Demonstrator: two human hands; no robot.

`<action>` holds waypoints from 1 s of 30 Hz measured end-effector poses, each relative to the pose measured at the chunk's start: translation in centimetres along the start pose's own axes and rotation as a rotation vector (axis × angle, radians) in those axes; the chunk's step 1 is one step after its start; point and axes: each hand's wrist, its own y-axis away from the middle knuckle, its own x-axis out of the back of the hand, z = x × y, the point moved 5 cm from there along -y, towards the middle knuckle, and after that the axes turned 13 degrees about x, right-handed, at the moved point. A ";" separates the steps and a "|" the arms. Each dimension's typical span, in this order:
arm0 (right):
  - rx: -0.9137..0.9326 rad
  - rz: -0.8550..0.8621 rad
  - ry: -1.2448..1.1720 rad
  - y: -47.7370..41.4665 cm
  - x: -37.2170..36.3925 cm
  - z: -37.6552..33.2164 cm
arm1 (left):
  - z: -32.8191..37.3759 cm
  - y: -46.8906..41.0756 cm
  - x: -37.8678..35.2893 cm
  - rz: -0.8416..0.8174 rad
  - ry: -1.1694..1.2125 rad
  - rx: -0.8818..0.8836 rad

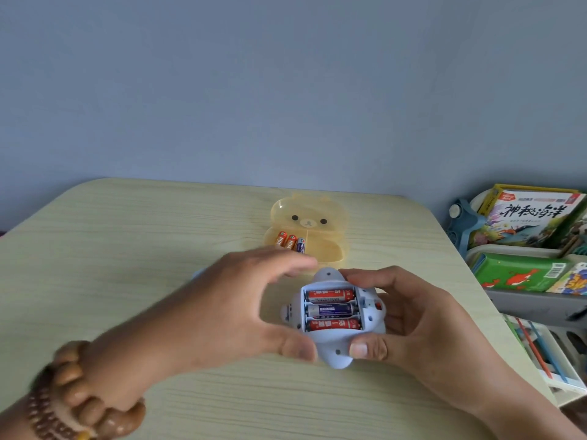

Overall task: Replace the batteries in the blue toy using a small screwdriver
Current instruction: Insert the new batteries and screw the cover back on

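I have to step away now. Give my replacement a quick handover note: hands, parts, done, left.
Left hand: on the toy's left side, blurred.
Right hand: gripping its right side.
Toy is upside down over the table, cover off, three batteries seated.
Three more batteries lie in the yellow case behind.
Cover and screwdriver not in view.
Left: refit and screw the cover.

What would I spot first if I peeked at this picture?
Probably the blue toy in the middle, held belly-up by the left hand and right hand, its open compartment showing three batteries, two red and one dark blue. Behind it on the table sits a yellow bear-faced box with three more batteries inside.
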 end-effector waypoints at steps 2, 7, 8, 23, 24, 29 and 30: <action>0.009 0.007 -0.008 0.1 0.0 0.1 | -1.7 0.1 2.4 0.151 -0.068 0.070; 0.010 0.017 -0.010 0.2 0.0 0.1 | -5.4 0.4 4.1 0.231 -0.448 0.488; 0.010 0.016 -0.006 0.2 0.0 0.1 | -5.5 0.4 3.7 0.198 -0.481 0.512; -0.008 0.035 -0.001 0.2 -0.5 -0.5 | 2.1 -0.3 1.9 0.027 0.501 -0.077; -0.008 0.037 0.003 0.2 -0.5 -0.6 | 2.5 -0.5 1.3 0.013 0.474 -0.093; -0.007 0.051 0.035 0.2 -0.3 -0.7 | 3.4 -0.8 -0.1 0.019 0.326 -0.089; -0.007 0.049 0.033 0.2 -0.3 -0.7 | 3.5 -0.8 -0.1 0.028 0.307 -0.086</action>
